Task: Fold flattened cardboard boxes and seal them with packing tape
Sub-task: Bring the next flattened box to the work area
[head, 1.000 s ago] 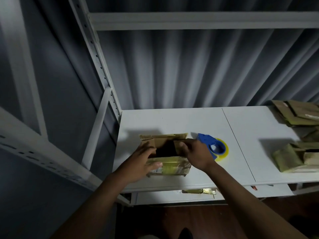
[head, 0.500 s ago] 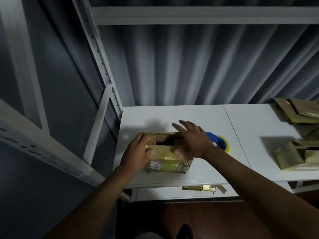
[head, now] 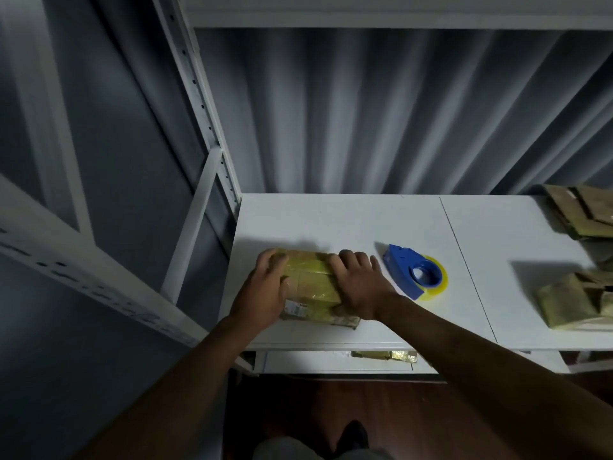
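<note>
Small brown cardboard box (head: 313, 287) with old yellowish tape strips and a white label sits near the front-left corner of the white desk (head: 331, 220). Top flaps look folded down flat. Left hand (head: 265, 293) wraps the box's left end, fingers curled over the top edge, gripping it. Right hand (head: 360, 283) lies flat on the right part of the top, fingers straight and spread, pressing the flaps down, holding nothing. Blue plastic tape dispenser with a yellowish roll of packing tape (head: 414, 275) lies on the desk just right of the right hand, apart from it, untouched. Flattened brown cardboard pieces (head: 570, 300) are piled at the desk's right edge, more toward the back-right corner; another taped piece shows on the lower shelf (head: 384, 355). Judgement: folding step about done on this box, sealing not yet started, no fresh tape visible across the seam. Next move calls for the left hand to keep the flaps shut while the right one lifts off and takes the dispenser. Risk: flaps spring open once the pressure goes.
</note>
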